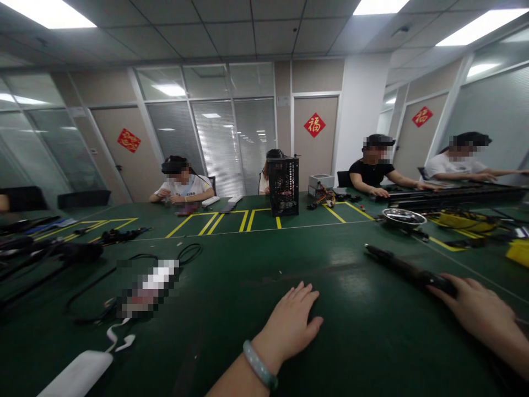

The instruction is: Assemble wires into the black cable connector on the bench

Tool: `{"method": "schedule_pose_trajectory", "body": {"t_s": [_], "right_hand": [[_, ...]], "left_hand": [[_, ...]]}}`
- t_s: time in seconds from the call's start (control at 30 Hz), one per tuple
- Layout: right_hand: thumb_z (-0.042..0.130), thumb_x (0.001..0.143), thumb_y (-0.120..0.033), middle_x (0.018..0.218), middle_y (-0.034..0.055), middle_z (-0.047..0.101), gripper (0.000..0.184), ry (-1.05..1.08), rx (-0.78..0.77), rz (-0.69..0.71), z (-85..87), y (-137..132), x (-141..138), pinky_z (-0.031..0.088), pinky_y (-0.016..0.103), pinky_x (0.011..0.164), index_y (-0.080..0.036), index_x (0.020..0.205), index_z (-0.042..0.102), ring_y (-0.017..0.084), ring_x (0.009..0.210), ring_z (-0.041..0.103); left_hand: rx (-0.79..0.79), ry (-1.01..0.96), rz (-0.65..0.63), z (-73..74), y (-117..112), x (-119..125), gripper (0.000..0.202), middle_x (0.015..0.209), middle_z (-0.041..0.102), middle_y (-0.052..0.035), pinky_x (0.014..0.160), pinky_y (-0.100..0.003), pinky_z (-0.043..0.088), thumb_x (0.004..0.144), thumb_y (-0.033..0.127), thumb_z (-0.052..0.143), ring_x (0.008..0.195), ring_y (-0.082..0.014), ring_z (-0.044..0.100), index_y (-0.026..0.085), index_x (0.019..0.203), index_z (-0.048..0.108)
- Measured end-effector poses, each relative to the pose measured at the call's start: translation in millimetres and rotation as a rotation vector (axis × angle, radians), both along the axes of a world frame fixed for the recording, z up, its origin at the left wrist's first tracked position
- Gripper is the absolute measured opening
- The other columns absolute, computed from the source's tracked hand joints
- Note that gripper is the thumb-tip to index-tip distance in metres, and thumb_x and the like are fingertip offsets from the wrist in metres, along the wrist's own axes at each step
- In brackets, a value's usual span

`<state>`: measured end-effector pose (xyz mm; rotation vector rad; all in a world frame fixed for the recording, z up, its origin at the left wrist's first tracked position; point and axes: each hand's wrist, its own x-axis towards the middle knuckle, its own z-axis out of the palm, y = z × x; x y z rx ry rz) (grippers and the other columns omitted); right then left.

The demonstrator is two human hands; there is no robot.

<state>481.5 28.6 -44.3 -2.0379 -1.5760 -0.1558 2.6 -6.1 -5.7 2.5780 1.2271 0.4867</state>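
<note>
Nearest the camera, at the lower left, a white rectangular object [76, 375] is cut off by the frame's edge, with a thin white cord [118, 336] curling from it. Just right of centre, the person's left hand [287, 331] lies flat on the table, fingers spread and holding nothing, with a pale beaded bracelet [259, 364] on the wrist. At the lower right, the right hand [479, 309], cut off by the frame, has its fingers curved over the end of a long black rod-like object [407, 270]; whether they grip it or only rest on it is hard to tell.

Farther left, a pixelated patch [146, 289] hides an object, and a loose black cable [124, 275] loops around it. Dark, hard-to-identify items [49, 251] lie along the left edge.

The table is a green mat [330, 309] marked with yellow tape lines [215, 223]. Four seated people wear headsets, their faces blurred: one at left, one partly hidden behind a black mesh computer case [284, 186], and two at right. Glass partitions [219, 143] with blinds and doors bearing red diamond signs [314, 124] line the room.

At right, a shallow steel bowl [404, 218] holds dark contents too indistinct to name. A yellow container [518, 252] is cut off by the right edge.
</note>
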Motion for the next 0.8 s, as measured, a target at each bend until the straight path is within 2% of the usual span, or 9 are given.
{"method": "schedule_pose_trajectory", "body": {"t_s": [0.07, 0.17, 0.27, 0.33, 0.4, 0.53, 0.67, 0.73, 0.8], "right_hand": [[0.047, 0.086, -0.060, 0.116, 0.0245, 0.058, 0.054, -0.049, -0.098, 0.120, 1.5, 9.6, -50.1, 0.041, 0.048, 0.072, -0.021, 0.122, 0.060, 0.038, 0.095, 0.059], [0.053, 0.088, -0.049, 0.114, 0.0129, 0.059, 0.042, -0.080, -0.099, 0.364, 13.3, 13.6, -141.6, 0.042, 0.045, 0.085, -0.025, 0.122, 0.057, 0.033, 0.100, 0.056], [0.059, 0.088, -0.038, 0.114, 0.0068, 0.058, 0.035, -0.044, -0.090, 0.590, 26.3, 8.9, -225.2, 0.041, 0.042, 0.091, -0.028, 0.121, 0.056, 0.028, 0.103, 0.053], [0.062, 0.086, -0.032, 0.113, 0.0055, 0.058, 0.035, -0.028, -0.095, 0.714, 31.6, 3.3, -268.1, 0.040, 0.041, 0.094, -0.028, 0.121, 0.056, 0.027, 0.104, 0.052], [0.063, 0.085, -0.026, 0.115, 0.0054, 0.057, 0.038, -0.022, -0.106, 0.829, 33.9, -2.6, -299.0, 0.039, 0.041, 0.096, -0.027, 0.122, 0.056, 0.026, 0.107, 0.051], [0.061, 0.087, -0.025, 0.121, 0.0080, 0.055, 0.039, 0.020, -0.137, 0.941, 35.4, -11.6, -325.2, 0.033, 0.044, 0.104, -0.022, 0.125, 0.054, 0.027, 0.114, 0.049], [0.066, 0.083, -0.036, 0.138, 0.0083, 0.045, 0.063, 0.123, -0.150, 0.931, 50.2, -13.3, -311.1, 0.031, 0.040, 0.108, -0.022, 0.139, 0.040, 0.026, 0.126, 0.042], [0.060, 0.087, -0.041, 0.134, 0.0073, 0.049, 0.051, 0.157, -0.133, 0.840, 63.4, -11.0, -294.9, 0.035, 0.037, 0.103, -0.023, 0.134, 0.046, 0.025, 0.122, 0.046], [0.049, 0.093, -0.042, 0.114, 0.0063, 0.062, 0.031, 0.167, -0.188, 0.723, 75.1, -8.2, -278.1, 0.044, 0.033, 0.087, -0.023, 0.116, 0.059, 0.023, 0.104, 0.058]], "left_hand": [[0.042, -0.028, 0.025, 3.3, 0.3, 0.4, 0.058, 0.152, 0.029, -0.0012, 0.114, -0.046, 0.027, 0.094, 0.045, 0.050, 0.140, -0.0239, 0.025, 0.028, 0.146, 0.031], [0.109, -0.069, 0.102, 8.7, 1.1, 0.6, 0.058, 0.153, 0.026, 0.0000, 0.115, -0.048, 0.025, 0.095, 0.044, 0.048, 0.141, -0.0238, 0.021, 0.028, 0.147, 0.027], [0.171, -0.088, 0.181, 10.6, 3.6, -0.7, 0.054, 0.153, 0.028, -0.0009, 0.114, -0.049, 0.024, 0.098, 0.041, 0.043, 0.141, -0.0241, 0.020, 0.027, 0.147, 0.027], [0.211, -0.089, 0.215, 9.1, 6.4, -2.5, 0.050, 0.152, 0.031, -0.0023, 0.114, -0.049, 0.024, 0.099, 0.040, 0.040, 0.141, -0.0242, 0.022, 0.025, 0.146, 0.030], [0.233, -0.084, 0.238, 6.3, 9.4, -4.7, 0.046, 0.149, 0.035, -0.0038, 0.114, -0.048, 0.023, 0.100, 0.038, 0.038, 0.140, -0.0241, 0.025, 0.023, 0.143, 0.035], [0.216, -0.092, 0.286, 2.9, 12.2, -8.4, 0.042, 0.142, 0.046, -0.0064, 0.110, -0.045, 0.032, 0.102, 0.038, 0.031, 0.132, -0.0241, 0.039, 0.021, 0.139, 0.042], [0.206, -0.124, 0.301, 6.7, 10.4, -9.2, 0.040, 0.136, 0.052, -0.0050, 0.101, -0.041, 0.041, 0.103, 0.034, 0.029, 0.121, -0.0219, 0.051, 0.024, 0.140, 0.040], [0.204, -0.137, 0.304, 9.5, 8.9, -8.3, 0.040, 0.133, 0.054, -0.0044, 0.098, -0.039, 0.043, 0.103, 0.031, 0.030, 0.117, -0.0210, 0.053, 0.025, 0.141, 0.039], [0.195, -0.139, 0.290, 11.3, 7.6, -6.7, 0.040, 0.131, 0.056, -0.0040, 0.097, -0.039, 0.044, 0.102, 0.030, 0.034, 0.115, -0.0208, 0.054, 0.025, 0.141, 0.039]]}}
